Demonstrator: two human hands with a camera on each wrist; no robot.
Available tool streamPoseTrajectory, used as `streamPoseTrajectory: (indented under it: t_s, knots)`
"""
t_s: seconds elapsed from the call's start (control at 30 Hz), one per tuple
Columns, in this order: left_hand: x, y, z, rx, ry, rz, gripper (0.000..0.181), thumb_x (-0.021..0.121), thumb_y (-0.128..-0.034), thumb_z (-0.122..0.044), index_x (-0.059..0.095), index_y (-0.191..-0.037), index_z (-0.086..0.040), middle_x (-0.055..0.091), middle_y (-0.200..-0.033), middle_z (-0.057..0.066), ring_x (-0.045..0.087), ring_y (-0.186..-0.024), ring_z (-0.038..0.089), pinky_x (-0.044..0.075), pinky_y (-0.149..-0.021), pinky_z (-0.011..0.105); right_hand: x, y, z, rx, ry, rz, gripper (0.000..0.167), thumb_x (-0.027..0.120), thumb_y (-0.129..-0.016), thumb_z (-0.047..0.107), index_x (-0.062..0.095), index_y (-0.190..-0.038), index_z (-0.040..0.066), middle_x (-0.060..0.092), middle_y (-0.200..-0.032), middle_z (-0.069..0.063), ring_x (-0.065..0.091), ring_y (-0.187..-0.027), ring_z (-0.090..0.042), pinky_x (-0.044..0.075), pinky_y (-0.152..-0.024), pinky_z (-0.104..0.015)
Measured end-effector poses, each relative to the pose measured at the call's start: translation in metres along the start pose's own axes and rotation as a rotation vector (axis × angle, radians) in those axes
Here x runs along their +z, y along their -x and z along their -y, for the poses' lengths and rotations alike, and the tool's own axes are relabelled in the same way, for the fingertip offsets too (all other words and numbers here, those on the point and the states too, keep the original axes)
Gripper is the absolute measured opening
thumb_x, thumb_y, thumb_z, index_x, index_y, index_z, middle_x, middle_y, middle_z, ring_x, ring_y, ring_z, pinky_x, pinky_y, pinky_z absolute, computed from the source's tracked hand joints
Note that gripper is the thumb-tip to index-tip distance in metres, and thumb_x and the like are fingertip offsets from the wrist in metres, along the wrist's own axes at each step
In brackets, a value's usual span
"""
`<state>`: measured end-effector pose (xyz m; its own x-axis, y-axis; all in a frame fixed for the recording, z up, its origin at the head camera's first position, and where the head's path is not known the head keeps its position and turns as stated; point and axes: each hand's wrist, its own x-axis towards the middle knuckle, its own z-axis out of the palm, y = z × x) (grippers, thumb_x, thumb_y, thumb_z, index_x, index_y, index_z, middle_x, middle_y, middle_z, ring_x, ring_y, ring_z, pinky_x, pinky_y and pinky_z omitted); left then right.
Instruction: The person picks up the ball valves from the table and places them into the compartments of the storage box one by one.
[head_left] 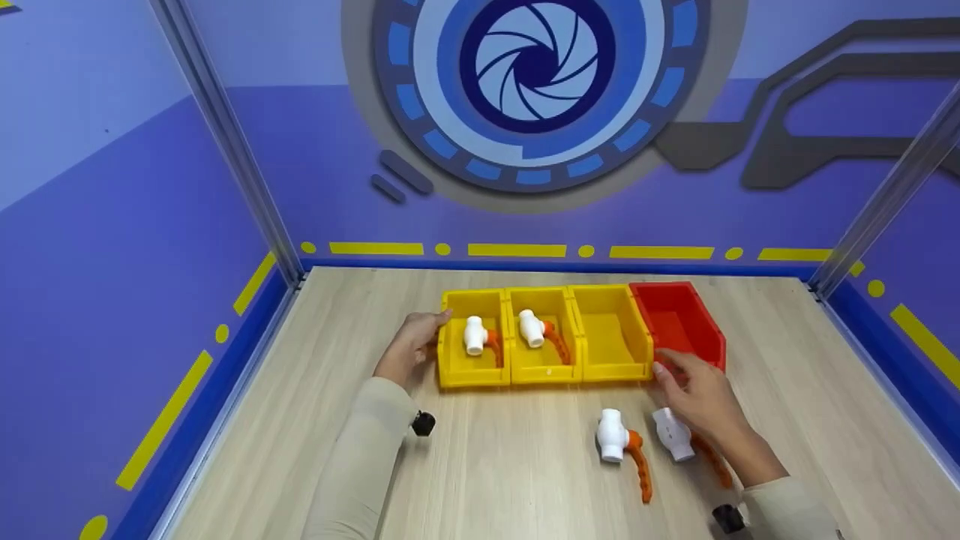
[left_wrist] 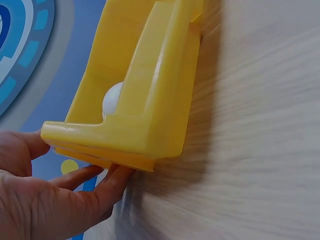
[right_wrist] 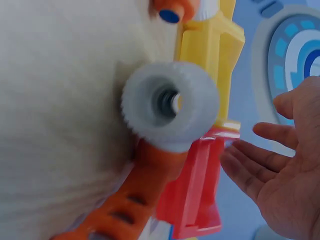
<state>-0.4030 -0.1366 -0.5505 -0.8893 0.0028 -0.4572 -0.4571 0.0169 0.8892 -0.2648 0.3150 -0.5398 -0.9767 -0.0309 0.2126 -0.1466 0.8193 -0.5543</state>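
Observation:
Three yellow bins and a red bin stand side by side in a row. White valves with orange handles lie in the left bin and the one beside it. My left hand grips the leftmost bin's outer side, thumb at the rim and fingers below it in the left wrist view. My right hand is at the front corner where yellow meets red; its fingers are extended and hold nothing in the right wrist view. Whether they touch the bins is unclear.
Two more white valves with orange handles lie on the wooden table before the bins, one left of my right hand, the other partly below it. Blue printed panels and metal posts enclose the back and sides.

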Motion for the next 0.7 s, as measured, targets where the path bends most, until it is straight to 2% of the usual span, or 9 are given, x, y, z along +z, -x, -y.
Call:
streamPoseTrajectory:
  t_s: [0.07, 0.13, 0.2, 0.27, 0.37, 0.5, 0.6, 0.7]
  knots:
    - [0.001, 0.000, 0.000, 0.010, -0.011, 0.001, 0.047, 0.056, -0.1118, -0.034, 0.060, -0.144, 0.000, 0.067, -0.141, 0.016, 0.069, -0.125, 0.026, 0.058, -0.108, 0.039, 0.002, 0.002, 0.005, -0.029, -0.001, -0.006, 0.044, 0.063, -0.108, 0.029, 0.065, -0.143, 0.002, 0.075, -0.128, -0.018, 0.070, -0.102, -0.029, 0.064, -0.092, -0.044]
    - [0.002, 0.000, 0.000, 0.022, -0.023, 0.001, 0.047, 0.055, -0.1123, -0.034, 0.060, -0.144, 0.001, 0.067, -0.141, 0.017, 0.069, -0.125, 0.026, 0.058, -0.108, 0.039, 0.005, 0.005, 0.010, -0.045, -0.004, 0.009, 0.042, 0.066, -0.107, 0.027, 0.068, -0.139, 0.001, 0.077, -0.118, -0.015, 0.069, -0.094, -0.024, 0.062, -0.082, -0.032]
    - [0.001, 0.000, 0.000, 0.028, -0.032, 0.001, 0.048, 0.054, -0.1125, -0.034, 0.059, -0.144, 0.002, 0.067, -0.141, 0.017, 0.069, -0.124, 0.026, 0.058, -0.108, 0.039, 0.007, 0.008, 0.015, -0.043, 0.014, 0.045, 0.041, 0.069, -0.105, 0.028, 0.070, -0.136, 0.001, 0.077, -0.115, -0.012, 0.067, -0.091, -0.021, 0.059, -0.077, -0.027]
    - [0.001, 0.000, 0.001, 0.029, -0.042, 0.007, 0.048, 0.054, -0.1125, -0.034, 0.060, -0.144, 0.001, 0.067, -0.140, 0.016, 0.069, -0.123, 0.026, 0.058, -0.107, 0.039, 0.009, 0.012, 0.020, -0.020, 0.052, 0.100, 0.042, 0.070, -0.104, 0.031, 0.072, -0.135, 0.002, 0.076, -0.115, -0.011, 0.066, -0.091, -0.020, 0.059, -0.077, -0.030]
    - [-0.001, -0.001, 0.002, 0.018, -0.048, 0.013, 0.049, 0.053, -0.1126, -0.036, 0.059, -0.145, 0.000, 0.067, -0.139, 0.015, 0.068, -0.123, 0.025, 0.058, -0.107, 0.038, 0.013, 0.014, 0.027, 0.023, 0.114, 0.182, 0.045, 0.071, -0.102, 0.037, 0.073, -0.135, 0.006, 0.074, -0.115, -0.010, 0.066, -0.091, -0.020, 0.061, -0.081, -0.041]
    - [-0.003, -0.001, 0.003, 0.008, -0.054, 0.018, 0.050, 0.051, -0.1133, -0.037, 0.059, -0.145, 0.000, 0.067, -0.139, 0.015, 0.067, -0.123, 0.025, 0.058, -0.103, 0.035, 0.016, 0.017, 0.033, 0.018, 0.162, 0.225, 0.050, 0.073, -0.100, 0.040, 0.071, -0.137, 0.006, 0.073, -0.117, -0.010, 0.068, -0.093, -0.022, 0.062, -0.086, -0.050]
    - [-0.002, -0.001, 0.003, 0.000, -0.052, 0.019, 0.050, 0.051, -0.1133, -0.038, 0.057, -0.147, -0.001, 0.066, -0.138, 0.014, 0.066, -0.122, 0.024, 0.058, -0.098, 0.032, 0.019, 0.020, 0.038, 0.003, 0.176, 0.244, 0.054, 0.075, -0.099, 0.042, 0.070, -0.138, 0.006, 0.073, -0.128, -0.013, 0.072, -0.103, -0.027, 0.062, -0.094, -0.054]
    - [0.000, -0.001, 0.002, -0.003, -0.061, 0.017, 0.050, 0.051, -0.1131, -0.037, 0.056, -0.147, 0.000, 0.065, -0.138, 0.013, 0.065, -0.122, 0.023, 0.057, -0.093, 0.029, 0.023, 0.025, 0.044, -0.009, 0.182, 0.273, 0.056, 0.077, -0.097, 0.043, 0.071, -0.137, 0.004, 0.073, -0.136, -0.018, 0.071, -0.119, -0.037, 0.056, -0.104, -0.061]
